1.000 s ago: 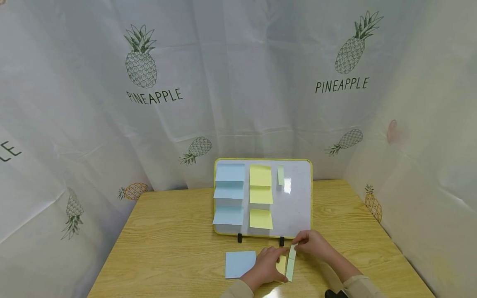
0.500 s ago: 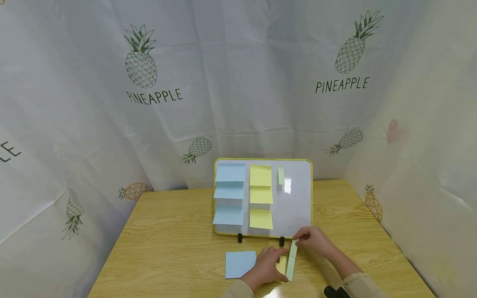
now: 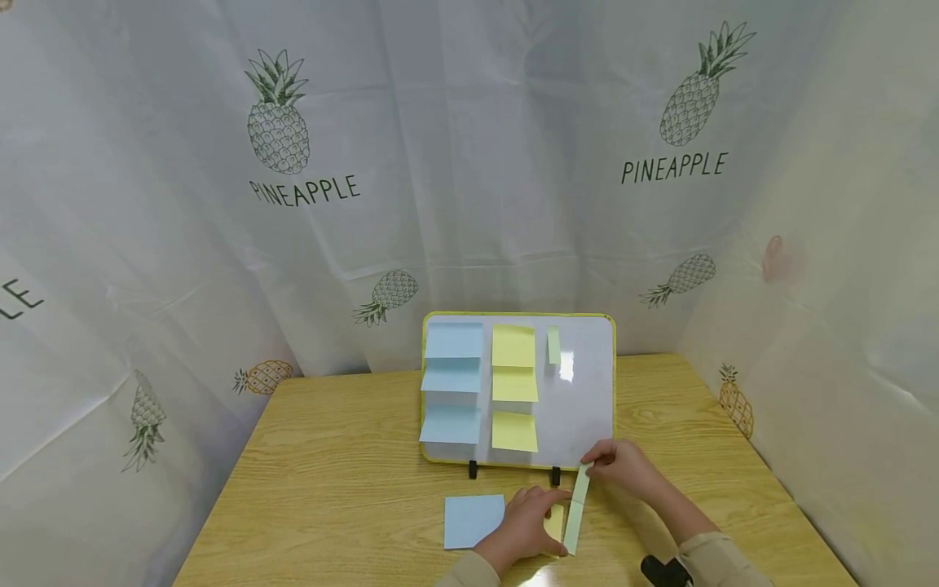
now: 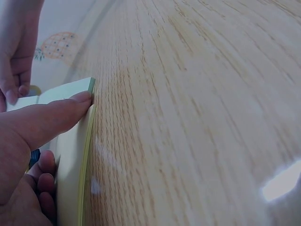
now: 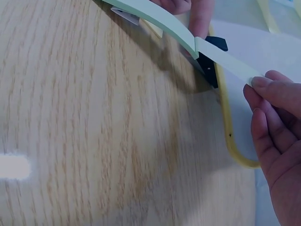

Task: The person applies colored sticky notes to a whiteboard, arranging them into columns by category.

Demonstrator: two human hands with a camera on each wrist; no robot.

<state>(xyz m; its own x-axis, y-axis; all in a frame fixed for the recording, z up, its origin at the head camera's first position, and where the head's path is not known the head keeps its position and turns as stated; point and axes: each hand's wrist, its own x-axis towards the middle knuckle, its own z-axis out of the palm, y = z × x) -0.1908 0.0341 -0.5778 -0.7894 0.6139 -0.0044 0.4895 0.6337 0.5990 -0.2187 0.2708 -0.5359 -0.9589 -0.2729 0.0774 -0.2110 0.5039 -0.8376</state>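
My left hand (image 3: 522,522) holds a narrow light-green sticky-note pad (image 3: 571,534), thumb at the near end and index finger at the far end. In the right wrist view the top sticky note (image 5: 225,62) stretches from the far end of the green pad (image 5: 164,18). Its free end is pinched between thumb and index finger of my right hand (image 5: 284,122). A yellow sticky-note pad (image 3: 554,522) lies beside the green one, partly covered by the left hand. Left of that hand is a blue sticky-note pad (image 3: 469,522).
Behind the hands stands a yellow-rimmed whiteboard (image 3: 579,408) on black feet (image 3: 555,475). It bears blue notes (image 3: 452,338), yellow notes (image 3: 513,346) and one small green note (image 3: 553,346). A printed curtain (image 3: 477,163) surrounds the wooden table (image 3: 330,489).
My right hand has moved slightly away toward the whiteboard, drawing the green note's end with it, so more of the strip shows. The left hand has stayed in place.
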